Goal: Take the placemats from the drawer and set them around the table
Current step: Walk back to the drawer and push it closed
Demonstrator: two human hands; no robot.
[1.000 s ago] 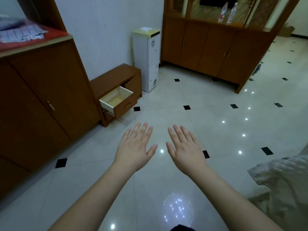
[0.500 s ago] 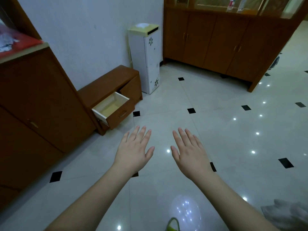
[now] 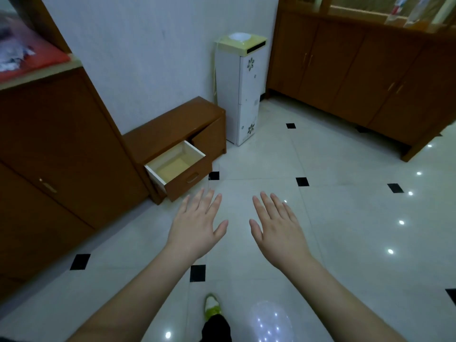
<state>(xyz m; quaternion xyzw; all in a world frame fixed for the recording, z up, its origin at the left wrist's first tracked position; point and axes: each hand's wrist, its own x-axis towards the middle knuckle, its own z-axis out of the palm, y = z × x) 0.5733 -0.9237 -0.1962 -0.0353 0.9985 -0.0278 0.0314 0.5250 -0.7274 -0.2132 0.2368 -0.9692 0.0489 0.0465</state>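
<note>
The person's left hand (image 3: pixel 196 230) and right hand (image 3: pixel 277 233) are held out flat over the shiny white tiled floor (image 3: pixel 345 218), palms down. The fingers of both hands are spread wide and hold nothing. The two hands are side by side with a gap between them.

Far to the left of the hands, a low brown wooden cabinet (image 3: pixel 172 129) stands against the pale wall (image 3: pixel 148 58). Its left drawer (image 3: pixel 176 166) is pulled out and open. The inside looks pale and bare; no placemats can be seen in it from here.

A tall white water cooler with a yellow top (image 3: pixel 243 95) stands just right of the low cabinet. A big brown wooden cupboard (image 3: pixel 49 156) fills the left side. A green and white shoe (image 3: pixel 212 307) shows near the bottom.
</note>
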